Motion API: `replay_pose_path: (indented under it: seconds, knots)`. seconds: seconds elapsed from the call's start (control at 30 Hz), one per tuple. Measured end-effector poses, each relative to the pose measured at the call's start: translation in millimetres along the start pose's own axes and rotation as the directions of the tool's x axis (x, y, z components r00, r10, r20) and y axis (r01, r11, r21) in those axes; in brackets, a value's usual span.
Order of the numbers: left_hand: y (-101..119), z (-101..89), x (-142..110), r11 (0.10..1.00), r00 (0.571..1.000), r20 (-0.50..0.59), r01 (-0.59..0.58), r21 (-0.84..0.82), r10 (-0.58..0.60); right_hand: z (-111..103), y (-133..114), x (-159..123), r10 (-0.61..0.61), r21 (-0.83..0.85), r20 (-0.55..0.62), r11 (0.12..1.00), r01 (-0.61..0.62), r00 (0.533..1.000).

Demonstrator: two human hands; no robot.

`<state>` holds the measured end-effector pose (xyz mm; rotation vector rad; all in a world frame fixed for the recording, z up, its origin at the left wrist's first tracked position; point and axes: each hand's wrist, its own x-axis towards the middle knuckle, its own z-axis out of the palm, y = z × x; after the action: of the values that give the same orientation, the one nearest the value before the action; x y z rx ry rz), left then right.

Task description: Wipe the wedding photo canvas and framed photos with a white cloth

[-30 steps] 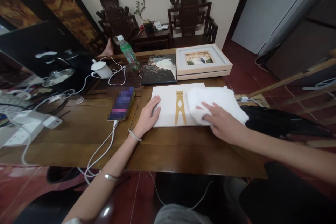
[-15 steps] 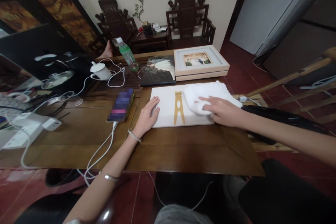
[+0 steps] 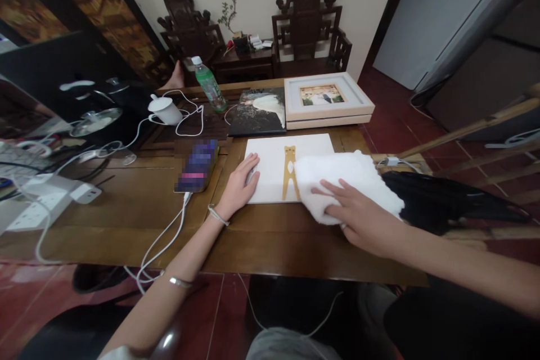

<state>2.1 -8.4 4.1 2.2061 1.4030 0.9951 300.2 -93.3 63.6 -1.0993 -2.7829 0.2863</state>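
On the wooden table lies a flat white board (image 3: pixel 264 171) with a yellow-brown, long-legged cat figure (image 3: pixel 289 169) on it. My left hand (image 3: pixel 240 183) rests on the board's left edge, fingers stretched out, holding nothing. A fluffy white towel (image 3: pixel 358 171) covers the board's right part and hangs past its near edge. My right hand (image 3: pixel 358 211) presses down on the towel and grips it, with some fingertips sunk in the folds. The towel's corner touches the cat figure's right side.
Behind the board are a dark picture panel (image 3: pixel 257 115) and stacked light-wood frames (image 3: pixel 329 118). To the left lie a phone (image 3: pixel 197 166) on a white cable, a power strip (image 3: pixel 42 202), a lidded white cup (image 3: pixel 164 111) and a green bottle (image 3: pixel 210 85). A black bag (image 3: pixel 439 199) sits at the right.
My right hand has drawn the towel toward me, over the board's near right edge, baring the board's far edge. My left hand stays at the board's left edge.
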Motion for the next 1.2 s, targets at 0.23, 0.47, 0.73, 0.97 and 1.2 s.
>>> replay_pose_path:
  seconds: [0.23,0.47,0.73,0.97,1.2]
  knots:
    - [-1,0.2,0,1.0,1.0,-0.007,-0.007,0.014,0.007,-11,27,10,-0.027,0.012,0.017,1.0,0.027,0.999]
    - [0,-0.7,0,1.0,1.0,0.0,-0.004,0.013,0.004,-12,73,22,0.076,-0.063,-0.059,0.995,-0.08,0.995]
    - [0,-0.4,0,1.0,1.0,-0.001,-0.007,0.004,0.007,4,6,8,0.047,-0.093,-0.015,0.995,-0.048,0.999]
    - [0,0.0,0,1.0,1.0,-0.002,-0.001,0.0,0.001,-1,9,12,-0.063,-0.06,0.03,0.996,0.064,0.998]
    - [-1,-0.2,-1,1.0,1.0,-0.002,-0.007,0.006,0.007,-10,61,26,0.064,-0.084,-0.061,0.994,-0.069,0.996]
